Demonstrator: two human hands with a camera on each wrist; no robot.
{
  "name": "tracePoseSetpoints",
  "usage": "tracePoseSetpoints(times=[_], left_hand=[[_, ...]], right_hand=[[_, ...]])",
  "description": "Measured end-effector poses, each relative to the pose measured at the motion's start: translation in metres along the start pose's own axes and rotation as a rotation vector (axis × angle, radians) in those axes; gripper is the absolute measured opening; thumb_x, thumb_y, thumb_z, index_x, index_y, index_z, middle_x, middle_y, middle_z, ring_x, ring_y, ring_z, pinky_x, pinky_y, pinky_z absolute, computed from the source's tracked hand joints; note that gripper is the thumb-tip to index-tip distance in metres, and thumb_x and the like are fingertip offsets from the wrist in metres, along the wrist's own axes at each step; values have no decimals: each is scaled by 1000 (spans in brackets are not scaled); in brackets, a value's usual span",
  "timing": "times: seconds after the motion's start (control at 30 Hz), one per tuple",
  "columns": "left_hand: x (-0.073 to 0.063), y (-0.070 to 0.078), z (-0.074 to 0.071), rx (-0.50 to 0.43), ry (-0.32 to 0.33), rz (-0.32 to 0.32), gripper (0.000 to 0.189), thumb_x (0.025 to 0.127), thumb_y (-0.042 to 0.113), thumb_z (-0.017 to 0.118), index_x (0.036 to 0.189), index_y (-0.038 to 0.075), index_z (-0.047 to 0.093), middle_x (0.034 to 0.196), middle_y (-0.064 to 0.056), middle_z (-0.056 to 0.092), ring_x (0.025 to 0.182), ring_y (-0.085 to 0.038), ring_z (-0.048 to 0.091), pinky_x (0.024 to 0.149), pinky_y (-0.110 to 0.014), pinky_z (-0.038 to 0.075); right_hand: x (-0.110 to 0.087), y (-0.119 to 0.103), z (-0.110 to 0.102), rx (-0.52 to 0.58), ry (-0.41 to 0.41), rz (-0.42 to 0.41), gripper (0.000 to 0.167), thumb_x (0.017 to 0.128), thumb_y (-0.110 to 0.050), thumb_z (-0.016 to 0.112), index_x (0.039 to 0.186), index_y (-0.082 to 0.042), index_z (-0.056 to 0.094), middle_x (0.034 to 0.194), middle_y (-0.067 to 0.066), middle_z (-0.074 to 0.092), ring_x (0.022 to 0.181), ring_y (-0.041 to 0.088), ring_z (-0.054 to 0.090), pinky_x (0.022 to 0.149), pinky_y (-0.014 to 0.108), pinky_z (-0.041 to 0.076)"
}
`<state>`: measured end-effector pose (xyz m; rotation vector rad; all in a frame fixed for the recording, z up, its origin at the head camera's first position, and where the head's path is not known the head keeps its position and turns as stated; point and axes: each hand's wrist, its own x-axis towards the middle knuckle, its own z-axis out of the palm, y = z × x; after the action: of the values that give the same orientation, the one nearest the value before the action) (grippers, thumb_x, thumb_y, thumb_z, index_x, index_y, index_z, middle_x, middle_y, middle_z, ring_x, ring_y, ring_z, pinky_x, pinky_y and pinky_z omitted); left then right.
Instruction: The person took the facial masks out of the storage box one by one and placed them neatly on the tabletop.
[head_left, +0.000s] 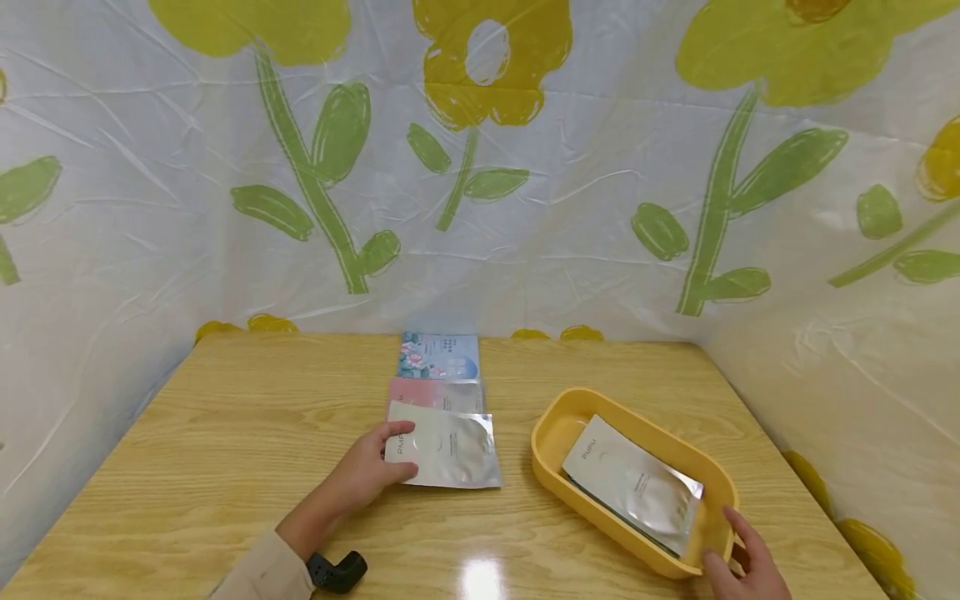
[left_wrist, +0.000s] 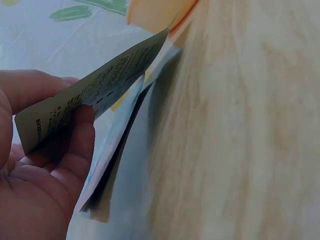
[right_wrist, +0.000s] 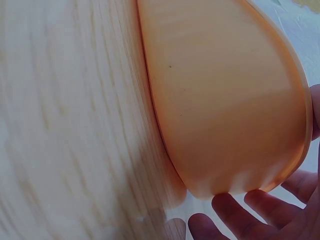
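The silvery-white sachet (head_left: 450, 450) is in the left hand (head_left: 375, 467), over the middle of the worktop (head_left: 285, 400). That hand's grip is narrow: thumb and fingers pinch the pouch by its left edge, and the left wrist view shows it tilted, with its printed back visible and a gap beneath the held end.

It looks light and flat, probably bendy rather than rigid, and its glossy foil may slip under a loose pinch. The side margin seems the best place to take hold; squeezing the bulging middle could crease it or press on the contents.

Just behind it, partly covered in the head view, lies a pink sachet (head_left: 420, 389), and beyond that a blue floral sachet (head_left: 438, 357) near the back edge.

To the right stands a yellow basket (head_left: 600, 518), set at a slant. Inside, a matching sachet (head_left: 630, 483) lies face up, with a darker edge showing under it. The right hand (head_left: 753, 571) holds the basket's near right end, fingertips against the outer wall and thumb at the rim.

A dark device (head_left: 337, 573) sits by the left wrist, beside a pale sleeve (head_left: 262, 571). Flower-printed sheeting (head_left: 585, 233) surrounds the worktop.
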<state>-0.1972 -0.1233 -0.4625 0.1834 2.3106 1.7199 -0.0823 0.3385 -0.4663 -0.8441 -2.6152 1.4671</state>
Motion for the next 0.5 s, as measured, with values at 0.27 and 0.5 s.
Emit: tracePoseSetpoints(times=[0.27,0.5], left_hand=[[-11,-9,-3,-29,-2,-16,67,84,9,78,144,0,48,118,-10,66,97,-21,64,82,-30,51],[-18,-13,-4,-57,-42,7,69,85,8,77,145,-4,44,119,-12,67,99,-21,65,81,-28,51]], right_hand=[[1,3,1,-9,2,5,74,95,-14,54,157,4,18,142,45,34,115,42,55,63,18,49],[3,3,2,-11,20,20,73,94,-15,54,157,2,20,142,44,36,121,44,51,63,17,48]])
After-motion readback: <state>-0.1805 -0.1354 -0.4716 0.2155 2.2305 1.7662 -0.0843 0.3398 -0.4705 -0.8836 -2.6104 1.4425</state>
